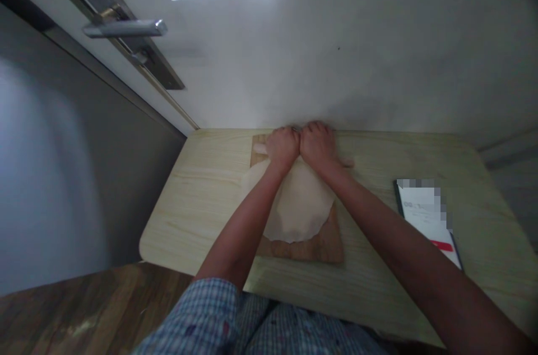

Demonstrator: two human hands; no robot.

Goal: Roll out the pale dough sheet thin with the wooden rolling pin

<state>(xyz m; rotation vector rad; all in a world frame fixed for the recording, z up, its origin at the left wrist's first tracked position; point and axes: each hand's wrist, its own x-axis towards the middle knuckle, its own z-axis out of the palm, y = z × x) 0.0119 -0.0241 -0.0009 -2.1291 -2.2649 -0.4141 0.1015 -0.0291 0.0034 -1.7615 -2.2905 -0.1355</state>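
A thin round sheet of dough (299, 204) lies on a brown wooden board (323, 246), its left edge reaching past the board. At the far end of the board, my left hand (283, 145) and my right hand (318, 145) are side by side, touching, with fingers curled over a rolling pin (260, 149). The pin's left end shows beside my left hand, and its right end sticks out beyond my right wrist. Both hands cover the pin's middle, and my forearms cross over parts of the dough.
The board rests on a pale wooden table (189, 198) pushed up to a white door (357, 75). A metal door handle (126, 28) juts out at the upper left. On the table's right side lies a dark-edged tablet or phone (424, 215) with a lit white screen.
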